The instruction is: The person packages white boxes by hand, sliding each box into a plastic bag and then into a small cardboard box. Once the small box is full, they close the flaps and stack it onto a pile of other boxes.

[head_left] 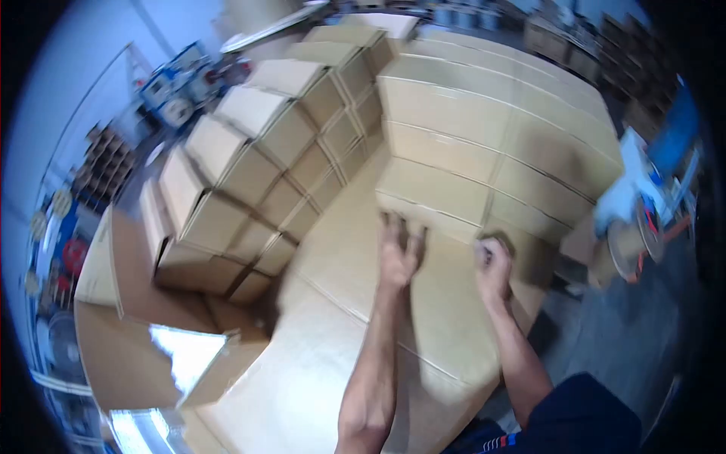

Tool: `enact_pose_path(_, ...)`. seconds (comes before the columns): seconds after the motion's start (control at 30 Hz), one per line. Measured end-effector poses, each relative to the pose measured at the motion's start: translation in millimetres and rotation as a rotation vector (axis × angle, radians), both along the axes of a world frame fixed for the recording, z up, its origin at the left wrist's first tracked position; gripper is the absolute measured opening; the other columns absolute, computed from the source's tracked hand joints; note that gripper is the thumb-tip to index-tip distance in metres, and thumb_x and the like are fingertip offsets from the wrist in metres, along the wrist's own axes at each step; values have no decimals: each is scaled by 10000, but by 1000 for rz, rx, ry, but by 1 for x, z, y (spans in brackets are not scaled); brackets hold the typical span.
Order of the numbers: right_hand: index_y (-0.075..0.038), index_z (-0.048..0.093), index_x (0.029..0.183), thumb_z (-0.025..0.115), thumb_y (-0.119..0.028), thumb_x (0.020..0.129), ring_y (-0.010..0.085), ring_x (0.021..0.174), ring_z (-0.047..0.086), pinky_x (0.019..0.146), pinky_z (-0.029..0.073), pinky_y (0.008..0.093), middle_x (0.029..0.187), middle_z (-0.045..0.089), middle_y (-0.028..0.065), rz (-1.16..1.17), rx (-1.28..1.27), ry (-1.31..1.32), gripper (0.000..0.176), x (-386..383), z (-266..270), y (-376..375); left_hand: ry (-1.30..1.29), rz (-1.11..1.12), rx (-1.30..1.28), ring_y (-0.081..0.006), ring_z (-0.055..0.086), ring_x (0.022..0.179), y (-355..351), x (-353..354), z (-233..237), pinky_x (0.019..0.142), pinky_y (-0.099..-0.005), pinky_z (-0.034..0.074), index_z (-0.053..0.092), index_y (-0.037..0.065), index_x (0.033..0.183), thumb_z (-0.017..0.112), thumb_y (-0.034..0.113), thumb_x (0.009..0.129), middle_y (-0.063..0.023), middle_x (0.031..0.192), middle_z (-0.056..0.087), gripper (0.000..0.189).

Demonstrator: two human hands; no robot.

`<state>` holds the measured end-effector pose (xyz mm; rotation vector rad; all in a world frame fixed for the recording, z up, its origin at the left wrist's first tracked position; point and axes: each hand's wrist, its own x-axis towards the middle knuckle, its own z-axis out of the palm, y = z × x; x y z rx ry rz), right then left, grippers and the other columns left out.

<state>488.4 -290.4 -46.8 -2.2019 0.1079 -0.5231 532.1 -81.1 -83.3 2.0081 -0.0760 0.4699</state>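
My left hand (401, 256) is stretched out with its fingers apart, at the front face of a low cardboard box (432, 188). Its fingertips seem to touch that box near the bottom edge, though blur hides the exact contact. My right hand (494, 271) is closed, thumb side up, near the right end of the same box. Something small and dark shows at its curled fingers, too blurred to name. Both forearms reach over a broad cardboard surface (325, 340) with fold lines across it.
Stacked long cardboard boxes (454, 106) rise behind my hands. Another row of stacked boxes (249, 166) stands on the left. An opened carton (113, 356) lies at the lower left. On the right is a machine with a spool (626, 246) beside the grey floor (612, 333).
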Motion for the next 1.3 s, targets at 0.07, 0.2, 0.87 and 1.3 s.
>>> enact_pose_path(0.07,16,634,963,653,-66,970,294,819,658,807,536,345,887,665,145,-21,21,138,85,-11,-13,10,142,-57,-102,-421,425,1454,20,-39,33,1201,-463,356,704,21,1235,668,193,979,-275,1566,421,311)
enact_pose_path(0.2,-27,625,1171,586,-19,964,243,958,654,890,526,360,1055,678,122,473,333,-85,211,-14,26,100,-2,200,257,-422,597,1202,69,-89,118,1038,-467,487,709,20,1082,714,111,908,-229,1244,627,197)
enact_pose_path(0.87,-338,427,1564,680,-5,874,556,1507,212,1227,85,698,1674,268,179,1108,-610,-309,806,65,228,357,940,891,664,-550,432,1384,283,-47,322,1057,-584,457,284,-64,1551,731,346,882,-294,1553,359,902)
enact_pose_path(1.3,-300,348,1587,837,-23,701,482,1543,187,1228,113,694,1704,218,134,1075,-765,-313,1049,62,242,347,368,1117,811,-575,545,1030,116,-205,291,723,-710,535,439,33,1408,646,222,907,-286,1228,448,575)
